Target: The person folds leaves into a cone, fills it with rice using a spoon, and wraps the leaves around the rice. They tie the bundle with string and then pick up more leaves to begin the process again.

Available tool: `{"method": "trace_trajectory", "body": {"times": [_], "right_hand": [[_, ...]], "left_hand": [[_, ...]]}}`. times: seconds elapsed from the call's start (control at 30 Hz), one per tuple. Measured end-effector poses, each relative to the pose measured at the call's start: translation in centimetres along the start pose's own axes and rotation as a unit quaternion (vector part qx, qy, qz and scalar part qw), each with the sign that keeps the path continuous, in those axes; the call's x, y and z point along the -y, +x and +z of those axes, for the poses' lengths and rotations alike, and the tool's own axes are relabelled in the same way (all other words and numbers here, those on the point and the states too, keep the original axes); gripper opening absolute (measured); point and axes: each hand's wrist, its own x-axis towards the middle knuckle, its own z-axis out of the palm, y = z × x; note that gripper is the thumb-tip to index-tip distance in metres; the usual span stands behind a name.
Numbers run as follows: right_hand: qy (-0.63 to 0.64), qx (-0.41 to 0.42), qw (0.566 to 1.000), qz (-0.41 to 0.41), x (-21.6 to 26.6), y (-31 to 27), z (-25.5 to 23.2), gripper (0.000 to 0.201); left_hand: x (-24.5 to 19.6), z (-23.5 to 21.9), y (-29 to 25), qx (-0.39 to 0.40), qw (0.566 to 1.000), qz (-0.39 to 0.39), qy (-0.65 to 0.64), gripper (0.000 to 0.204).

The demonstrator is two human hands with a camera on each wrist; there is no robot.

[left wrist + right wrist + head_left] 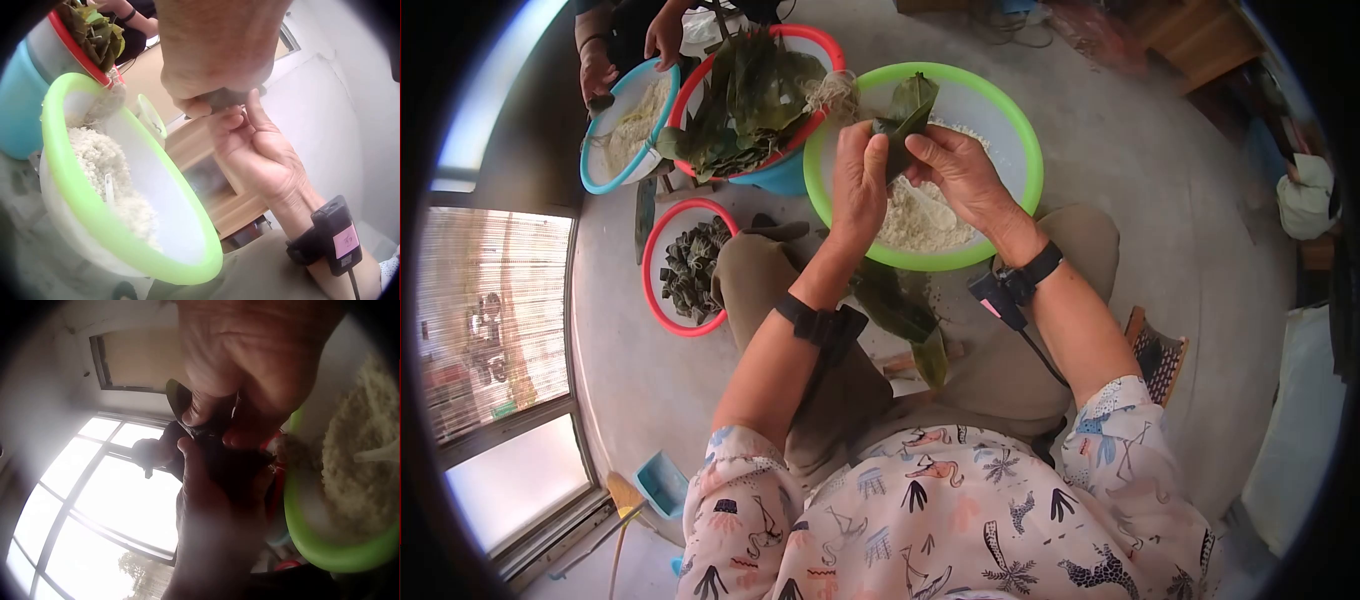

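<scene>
Both hands hold a leaf-wrapped zongzi (910, 108) above the green-rimmed basin (1025, 130); its dark green leaf is folded over. The left hand (860, 185) grips its near left side, thumb up along the leaf. From the other side, the right hand (965, 180) pinches it between thumb and fingers. The left wrist view shows the right palm (265, 153) turned up under the dark leaf. What lies inside the leaf is hidden. Below, white rice (925, 225) fills part of the basin, with a white spoon (109, 187) stuck in it.
Left of the basin, a red-rimmed tub (825, 45) holds large leaves and string. A smaller red-rimmed basin (650, 255) contains several dark wrapped zongzi (692, 265). Another person's hands (665, 35) are at a blue-rimmed basin (590, 165). Loose leaves (895, 305) lie between the knees.
</scene>
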Motion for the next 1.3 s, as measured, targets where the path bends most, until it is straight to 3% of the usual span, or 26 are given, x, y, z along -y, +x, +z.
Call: {"method": "trace_trajectory", "body": {"times": [0.07,0.17,0.3,0.47,0.67,1.0,1.17,1.3], "right_hand": [[-0.005,-0.006,1.0,-0.001,0.0,-0.1,0.1,0.033],[-0.034,-0.02,0.999,-0.02,0.2,-0.1,0.3,0.04],[0.018,-0.005,1.0,-0.006,-0.5,0.2,-0.3,0.047],[0.004,0.009,1.0,-0.006,-0.7,0.2,-0.5,0.049],[-0.004,0.016,1.0,-0.007,-0.6,0.2,-0.6,0.046],[-0.049,-0.008,0.998,-0.024,-1.1,0.0,0.2,0.041],[-0.065,-0.029,0.997,-0.027,-1.5,0.4,0.0,0.039],[-0.032,0.02,0.999,-0.013,-1.1,0.5,0.3,0.036]], "left_hand": [[0.3,0.1,0.0,0.002,0.999,0.026,0.023,0.034],[-0.1,0.3,0.2,0.005,0.999,-0.021,-0.036,0.036],[-0.7,0.0,0.4,0.021,0.995,-0.064,-0.072,0.04],[-2.7,-0.7,0.4,0.068,0.962,-0.185,-0.188,0.037],[-3.7,-0.9,0.1,0.096,0.951,-0.188,-0.225,0.035],[-0.7,-1.4,0.2,0.117,0.956,-0.177,-0.205,0.034],[-1.3,-0.7,0.1,0.064,0.956,-0.192,-0.211,0.039],[-1.4,-1.2,0.2,0.062,0.955,-0.196,-0.215,0.04]]}}
